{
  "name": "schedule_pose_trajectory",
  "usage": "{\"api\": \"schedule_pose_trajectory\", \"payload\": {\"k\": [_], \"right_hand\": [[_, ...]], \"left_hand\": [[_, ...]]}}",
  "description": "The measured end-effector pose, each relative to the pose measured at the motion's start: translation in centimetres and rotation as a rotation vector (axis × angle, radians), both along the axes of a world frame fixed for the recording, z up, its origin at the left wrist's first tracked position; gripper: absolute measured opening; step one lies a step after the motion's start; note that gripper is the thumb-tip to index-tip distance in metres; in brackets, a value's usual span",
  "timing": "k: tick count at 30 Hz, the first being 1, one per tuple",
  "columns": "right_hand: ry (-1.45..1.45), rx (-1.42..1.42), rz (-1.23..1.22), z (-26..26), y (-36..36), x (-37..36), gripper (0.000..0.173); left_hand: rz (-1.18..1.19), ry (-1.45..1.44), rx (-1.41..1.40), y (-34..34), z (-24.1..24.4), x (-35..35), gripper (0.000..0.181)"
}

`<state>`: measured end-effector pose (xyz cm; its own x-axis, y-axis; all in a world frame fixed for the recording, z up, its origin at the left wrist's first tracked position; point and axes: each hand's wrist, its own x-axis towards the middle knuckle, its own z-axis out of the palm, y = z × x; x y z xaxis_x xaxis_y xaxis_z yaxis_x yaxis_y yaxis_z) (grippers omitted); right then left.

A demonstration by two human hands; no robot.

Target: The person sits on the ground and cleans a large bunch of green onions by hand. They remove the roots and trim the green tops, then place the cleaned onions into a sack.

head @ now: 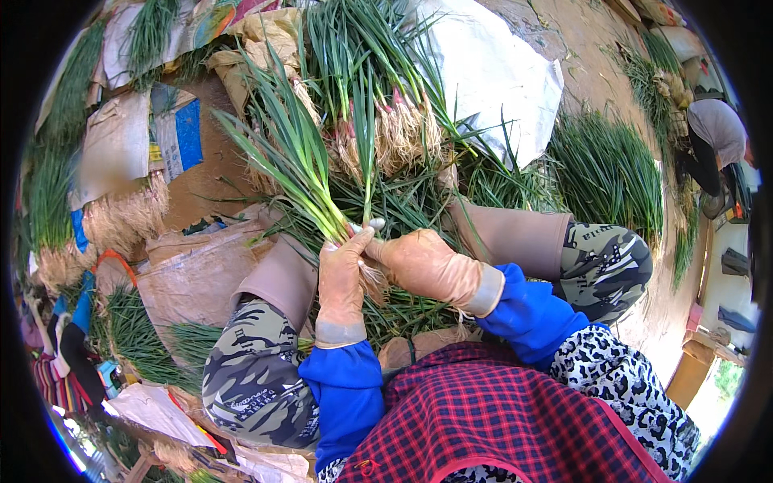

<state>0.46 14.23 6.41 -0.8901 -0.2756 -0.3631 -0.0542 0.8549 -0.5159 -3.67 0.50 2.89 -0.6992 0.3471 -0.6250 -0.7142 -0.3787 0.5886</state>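
My left hand [341, 281], in a tan rubber glove, grips a small bunch of green garlic plants [308, 181] near their reddish-white lower stems. Their leaves fan away up and to the left. My right hand [432, 268], gloved alike, meets it at the fingertips, closed on the lower end of a single green garlic stalk [367, 151]. Pale roots [372, 279] hang between the hands. A small white piece shows at the fingertips; I cannot tell what it is. Loose green leaves [410, 205] cover the ground between my boots, beneath both hands.
Ahead lies a pile of green garlic [401, 121] with roots toward me, beside a white sack [489, 78]. More bundles [607, 175] stand right. Sacks [187, 290] and rooted bunches [127, 211] lie left. Another person [715, 139] sits at far right.
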Motion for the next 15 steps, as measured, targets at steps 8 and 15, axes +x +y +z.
{"api": "schedule_pose_trajectory", "payload": {"k": [8,15], "right_hand": [[-0.342,-0.854,-0.793,-5.5,1.4,-3.9,0.031],[0.279,-0.658,-0.823,-7.5,-1.1,-3.1,0.019]], "left_hand": [[-0.018,-0.008,-0.092,0.2,-0.2,0.8,0.01],[0.178,-0.136,0.039,0.5,0.3,0.6,0.011]]}}
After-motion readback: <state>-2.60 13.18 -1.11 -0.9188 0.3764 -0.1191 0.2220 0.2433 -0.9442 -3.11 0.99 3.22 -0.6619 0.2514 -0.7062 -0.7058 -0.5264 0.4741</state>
